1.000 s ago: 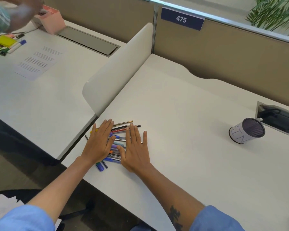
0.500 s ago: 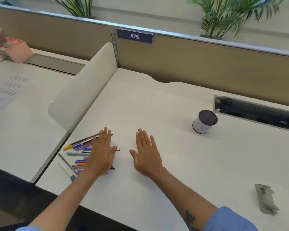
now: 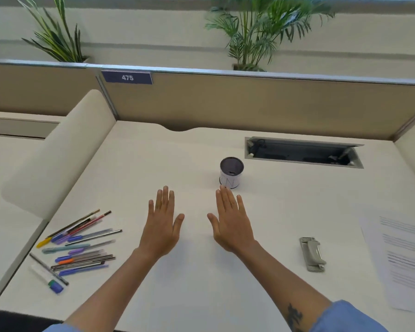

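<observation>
We hold our left hand [image 3: 161, 226] and right hand [image 3: 233, 224] flat and empty over the surface [image 3: 201, 288], the pens [image 3: 79, 245] strewn off to the left and the pen cup [image 3: 231, 173] upright just past our right fingertips, likely awaiting them.

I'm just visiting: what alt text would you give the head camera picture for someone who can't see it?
A person's left hand and right hand are spread flat, palms down, side by side over a white desk, holding nothing. A loose pile of pens lies to the left, and a cup stands upright just beyond the right fingertips.
</observation>
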Demonstrator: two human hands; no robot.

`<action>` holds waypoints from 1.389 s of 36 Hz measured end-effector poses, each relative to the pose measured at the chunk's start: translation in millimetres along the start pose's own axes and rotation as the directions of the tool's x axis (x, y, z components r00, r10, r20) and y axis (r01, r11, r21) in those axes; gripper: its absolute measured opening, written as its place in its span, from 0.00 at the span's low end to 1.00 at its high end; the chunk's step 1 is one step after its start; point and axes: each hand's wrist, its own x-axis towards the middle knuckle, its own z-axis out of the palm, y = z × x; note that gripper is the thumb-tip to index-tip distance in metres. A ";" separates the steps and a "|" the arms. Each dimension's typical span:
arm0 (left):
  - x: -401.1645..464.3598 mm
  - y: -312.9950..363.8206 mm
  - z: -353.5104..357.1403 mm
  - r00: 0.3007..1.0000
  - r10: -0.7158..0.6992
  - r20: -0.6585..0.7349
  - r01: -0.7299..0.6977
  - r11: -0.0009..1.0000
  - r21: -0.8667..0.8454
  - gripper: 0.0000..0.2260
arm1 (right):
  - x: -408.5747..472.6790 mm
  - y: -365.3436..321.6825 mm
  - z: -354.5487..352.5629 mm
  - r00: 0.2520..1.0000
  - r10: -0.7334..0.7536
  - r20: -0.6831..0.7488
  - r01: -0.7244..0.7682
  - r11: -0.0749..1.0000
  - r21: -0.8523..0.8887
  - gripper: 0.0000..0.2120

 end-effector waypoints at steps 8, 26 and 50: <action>21.6 89.2 24.3 0.991 0.130 0.033 -0.130 0.991 -0.010 0.35 | -38.1 76.6 -32.4 0.992 0.113 -0.061 -0.116 0.992 -0.042 0.36; 49.5 270.8 95.8 0.912 0.382 0.148 -0.376 0.924 -0.062 0.34 | -133.1 230.0 -72.4 0.912 0.388 -0.132 -0.400 0.913 -0.076 0.36; 76.9 431.2 191.6 0.747 0.517 0.417 -0.536 0.840 -0.080 0.38 | -246.6 376.8 -73.3 0.675 0.732 -0.095 -0.737 0.676 -0.025 0.35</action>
